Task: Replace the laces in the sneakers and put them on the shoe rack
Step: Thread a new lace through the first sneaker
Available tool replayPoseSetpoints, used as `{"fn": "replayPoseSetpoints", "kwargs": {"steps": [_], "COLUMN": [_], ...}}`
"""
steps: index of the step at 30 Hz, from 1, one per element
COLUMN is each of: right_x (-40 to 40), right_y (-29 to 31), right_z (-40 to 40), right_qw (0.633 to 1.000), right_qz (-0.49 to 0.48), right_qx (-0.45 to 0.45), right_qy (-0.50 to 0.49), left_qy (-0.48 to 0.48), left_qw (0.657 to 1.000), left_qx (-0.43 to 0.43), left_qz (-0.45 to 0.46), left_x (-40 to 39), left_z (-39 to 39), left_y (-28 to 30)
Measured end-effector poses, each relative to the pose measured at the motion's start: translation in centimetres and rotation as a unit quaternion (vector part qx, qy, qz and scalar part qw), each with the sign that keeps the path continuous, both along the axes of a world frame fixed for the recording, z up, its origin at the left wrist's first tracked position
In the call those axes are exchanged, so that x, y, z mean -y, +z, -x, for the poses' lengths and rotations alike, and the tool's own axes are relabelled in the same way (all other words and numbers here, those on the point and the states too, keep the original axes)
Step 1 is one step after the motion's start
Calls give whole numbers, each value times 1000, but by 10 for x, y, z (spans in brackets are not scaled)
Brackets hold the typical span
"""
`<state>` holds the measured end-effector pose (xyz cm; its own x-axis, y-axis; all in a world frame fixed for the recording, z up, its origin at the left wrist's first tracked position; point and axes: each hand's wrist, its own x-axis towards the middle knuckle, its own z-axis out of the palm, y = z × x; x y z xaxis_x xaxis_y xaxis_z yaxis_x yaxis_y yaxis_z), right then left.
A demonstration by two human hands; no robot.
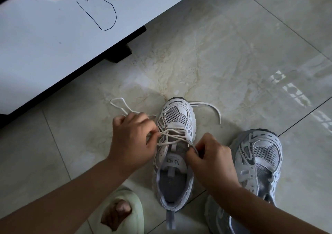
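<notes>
A white and grey sneaker (pixel 175 118) stands on the tiled floor, toe pointing away from me, with a white lace (pixel 172 134) crossing its lower eyelets. My left hand (pixel 133 138) grips one lace end at the shoe's left side, and the slack loops out on the floor behind the hand. My right hand (pixel 210 160) pinches the lace at an eyelet on the right side, near the tongue. The other free lace end (pixel 213 108) curves on the floor right of the toe. A second sneaker (pixel 260 160) without a lace stands to the right, partly under my right forearm.
A white cabinet (pixel 53 45) with a pen scribble on its face and dark feet fills the upper left. My foot in a pale green slipper (pixel 125 210) is at the bottom, left of the sneaker's heel. Glossy marble tiles (pixel 233 54) extend to the right.
</notes>
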<state>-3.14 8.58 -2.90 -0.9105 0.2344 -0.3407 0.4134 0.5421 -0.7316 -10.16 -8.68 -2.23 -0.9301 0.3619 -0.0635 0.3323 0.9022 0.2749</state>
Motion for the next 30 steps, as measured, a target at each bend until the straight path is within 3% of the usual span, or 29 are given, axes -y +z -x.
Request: {"fn": "replayPoseSetpoints", "kwargs": {"steps": [5, 9, 12, 16, 21, 24, 30], "right_x": [-6, -14, -14, -14, -16, -17, -14], "right_y": [0, 0, 1, 1, -3, -5, -6], "right_z": [-7, -14, -13, -3, 2, 5, 25], "right_qw": [1000, 999, 1000, 996, 984, 979, 976], "right_qz": [-20, -30, -21, -21, -36, -47, -73], "right_qx": [-6, -5, 1, -26, -74, -105, -111], "right_qy": [-2, -18, -5, 87, 157, 166, 171], "left_qy": [-52, -42, 2, 20, -35, -56, -80], "left_qw": [997, 983, 971, 954, 974, 983, 969], "left_qx": [9, 110, 193, 282, 221, 157, 139], "left_qz": [-52, -139, -142, -98, -45, -81, -189], "left_x": [-1, -4, -7, -14, -19, -19, -21], "left_z": [-4, -8, -10, -6, -2, 0, 4], "left_y": [-2, 4, 6, 2, -3, -6, 2]}}
